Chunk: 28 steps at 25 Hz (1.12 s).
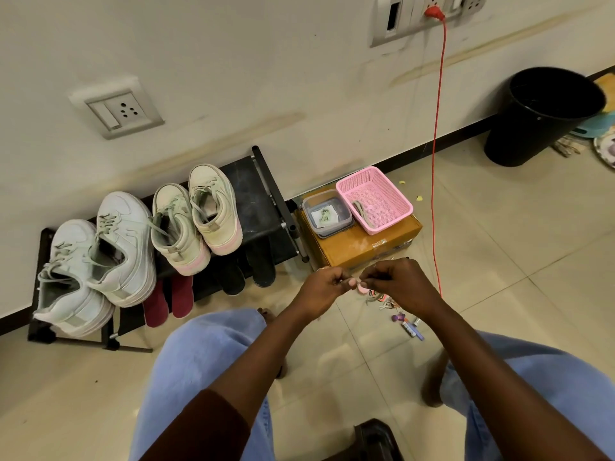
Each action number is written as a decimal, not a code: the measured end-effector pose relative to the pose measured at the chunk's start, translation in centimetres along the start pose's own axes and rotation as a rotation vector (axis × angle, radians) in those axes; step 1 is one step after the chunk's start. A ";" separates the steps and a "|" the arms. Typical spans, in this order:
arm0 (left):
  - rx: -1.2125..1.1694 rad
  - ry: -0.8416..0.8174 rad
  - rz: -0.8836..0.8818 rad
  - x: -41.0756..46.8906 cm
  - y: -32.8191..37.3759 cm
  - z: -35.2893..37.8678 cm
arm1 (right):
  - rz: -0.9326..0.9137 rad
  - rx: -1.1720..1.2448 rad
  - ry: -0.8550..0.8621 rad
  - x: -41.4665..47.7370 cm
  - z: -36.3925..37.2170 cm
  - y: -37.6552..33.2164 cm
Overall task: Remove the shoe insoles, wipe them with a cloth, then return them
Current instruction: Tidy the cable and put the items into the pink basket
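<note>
A small thing (358, 285) is pinched between the left hand (321, 287) and right hand (402, 282). The shoes (196, 217) are set leftward on the rack (256, 197), heels at its front edge, nearer the left hand.

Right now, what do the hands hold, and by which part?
The left hand and right hand pinch a tiny thing between their fingertips; too small to name.

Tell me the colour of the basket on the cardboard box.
The plastic mesh basket is pink; head view shows it.
</note>
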State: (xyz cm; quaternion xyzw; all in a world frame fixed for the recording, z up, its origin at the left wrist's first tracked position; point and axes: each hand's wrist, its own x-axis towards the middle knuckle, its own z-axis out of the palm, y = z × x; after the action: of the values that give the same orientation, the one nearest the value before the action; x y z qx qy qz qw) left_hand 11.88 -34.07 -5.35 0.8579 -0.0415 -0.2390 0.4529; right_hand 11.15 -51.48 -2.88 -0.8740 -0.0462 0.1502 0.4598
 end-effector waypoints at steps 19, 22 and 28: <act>0.009 0.001 0.040 -1.8 2.1 -1.9 | -0.055 -0.056 0.014 0.5 -0.5 -3.4; -0.043 0.037 0.023 -2.1 2.0 -1.6 | -0.038 -0.022 0.030 0.6 -0.1 -3.9; 0.013 0.116 -0.075 -2.2 0.7 -1.9 | 0.051 -0.002 0.013 -1.0 -1.5 -2.7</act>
State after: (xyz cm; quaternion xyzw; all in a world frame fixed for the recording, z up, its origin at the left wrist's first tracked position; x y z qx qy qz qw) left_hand 10.88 -32.41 -3.11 0.8742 0.0156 -0.2054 0.4397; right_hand 10.77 -51.29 0.34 -0.8764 -0.0209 0.1560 0.4551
